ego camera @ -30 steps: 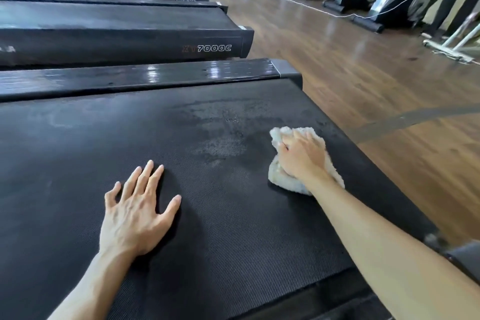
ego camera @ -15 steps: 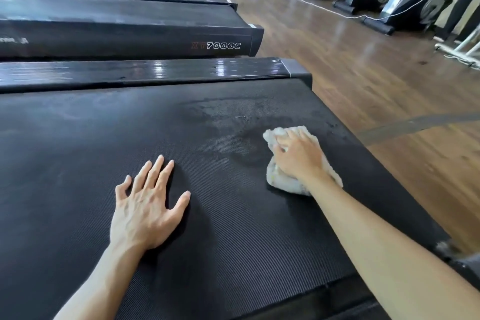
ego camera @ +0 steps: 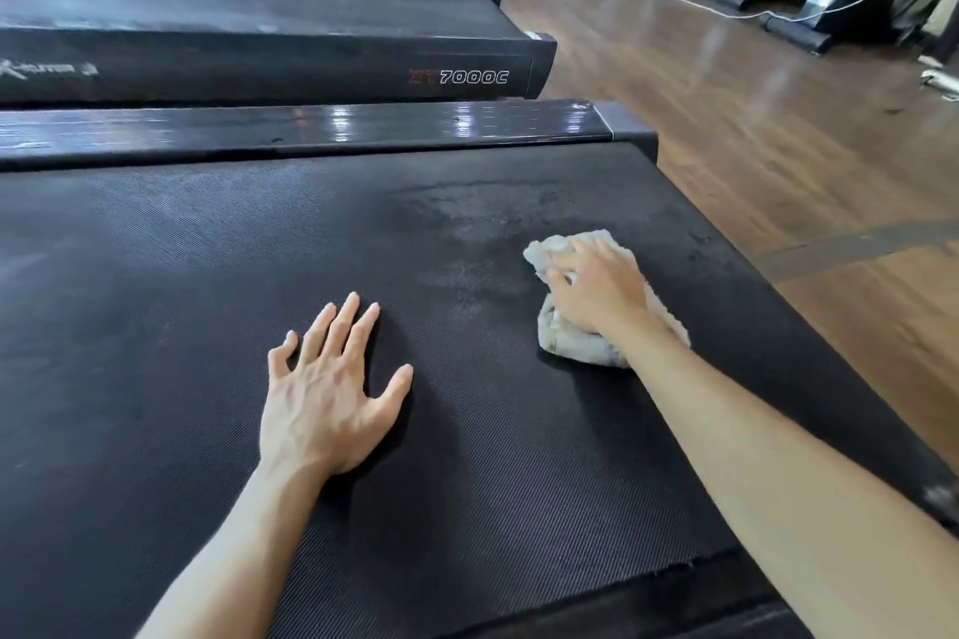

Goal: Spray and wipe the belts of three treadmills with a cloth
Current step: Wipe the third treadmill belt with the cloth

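Since the earlier frame the right hand (ego camera: 597, 291) has drawn the cloth (ego camera: 612, 298) a little inward along the belt (ego camera: 181, 327), off the far end and toward the wet patch (ego camera: 467, 234). The fingers curl over the bunched cloth and grasp it, pressing it down on the belt near its right edge. The left hand (ego camera: 327, 394) lies flat, fingers spread and straight, holding nothing, bracing on the belt well apart from the cloth. The step in hand looks like wiping the sprayed area of this first belt. The next stroke likely calls for firm pressure across the damp patch toward the rail (ego camera: 311, 130), leaving no streaks.
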Motion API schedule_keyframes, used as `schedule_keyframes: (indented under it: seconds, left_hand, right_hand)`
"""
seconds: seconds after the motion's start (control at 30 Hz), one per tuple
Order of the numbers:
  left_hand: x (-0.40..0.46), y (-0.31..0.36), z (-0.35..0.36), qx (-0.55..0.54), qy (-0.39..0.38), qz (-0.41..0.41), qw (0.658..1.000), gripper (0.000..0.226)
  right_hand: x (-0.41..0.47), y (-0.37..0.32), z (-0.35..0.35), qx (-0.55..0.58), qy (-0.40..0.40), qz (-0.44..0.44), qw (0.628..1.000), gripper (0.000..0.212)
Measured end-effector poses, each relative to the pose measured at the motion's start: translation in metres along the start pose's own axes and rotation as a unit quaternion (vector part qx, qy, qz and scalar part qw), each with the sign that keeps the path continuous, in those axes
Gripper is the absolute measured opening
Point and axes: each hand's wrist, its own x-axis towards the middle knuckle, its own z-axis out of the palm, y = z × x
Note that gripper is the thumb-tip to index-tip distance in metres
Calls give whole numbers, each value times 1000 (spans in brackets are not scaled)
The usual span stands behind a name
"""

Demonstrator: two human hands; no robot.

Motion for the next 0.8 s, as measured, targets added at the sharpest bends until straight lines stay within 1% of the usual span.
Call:
schedule_keyframes:
  seconds: [0.03, 0.1, 0.13, 0.17, 0.2, 0.23, 0.3, 0.37, 0.43, 0.5, 0.53, 0.57, 0.63, 0.67, 0.7, 0.77, 0.8]
  left_hand:
    - [0, 0, -1, 0, 2, 0, 1000, 86]
    - [0, 0, -1, -1, 3, -2, 1000, 87]
    - [0, 0, -1, -1, 3, -1, 1000, 87]
    - [0, 0, 0, 0, 4, 0, 1000, 86]
    - [1, 0, 0, -2, 6, 0, 1000, 86]
    - [1, -1, 0, -3, 5, 1, 1000, 86]
    - [0, -1, 0, 1, 2, 1, 1000, 86]
    - [0, -1, 1, 7, 3, 1, 1000, 87]
    - [0, -1, 1, 11, 2, 3, 1000, 86]
    - [0, -1, 1, 11, 0, 3, 1000, 86]
    - [1, -1, 0, 11, -2, 3, 1000, 86]
    - [0, -1, 0, 11, -2, 3, 1000, 86]
    - [1, 0, 0, 6, 5, 5, 1000, 86]
    - [1, -1, 0, 4, 4, 4, 1000, 86]
    - [1, -1, -1, 2, 2, 1, 1000, 86]
    - [0, -1, -1, 0, 0, 3, 1000, 85]
    - [0, 0, 0, 0, 3, 4, 1000, 85]
  right_hand:
    - [9, -15, 2, -6, 15, -2, 1000, 28]
    - [14, -49, 6, -2, 12, -32, 999, 25]
    - [11, -63, 12, -1, -2, -63, 998, 30]
    - [1, -73, 14, 6, -24, -104, 994, 39]
    - [-10, -76, 16, 20, -50, -143, 988, 47]
    - [-25, -70, 16, 36, -70, -164, 983, 49]
    - [-53, -41, 13, 52, -75, -177, 980, 47]
    - [-56, -13, 2, 41, -42, -154, 986, 44]
    - [-31, -3, 2, 22, -17, -98, 995, 29]
    - [-4, -19, 6, 34, -14, -24, 999, 21]
    - [6, -34, 10, 56, -8, 1, 998, 18]
    - [15, -49, 16, 80, -7, 5, 997, 17]
    - [15, -79, 22, 47, -12, -68, 997, 25]
    - [7, -86, 24, 22, -30, -116, 993, 30]
    - [-7, -88, 20, 27, -47, -157, 986, 30]
    - [-33, -61, 15, 51, -86, -191, 977, 30]
    - [-43, -42, 11, 45, -88, -192, 976, 34]
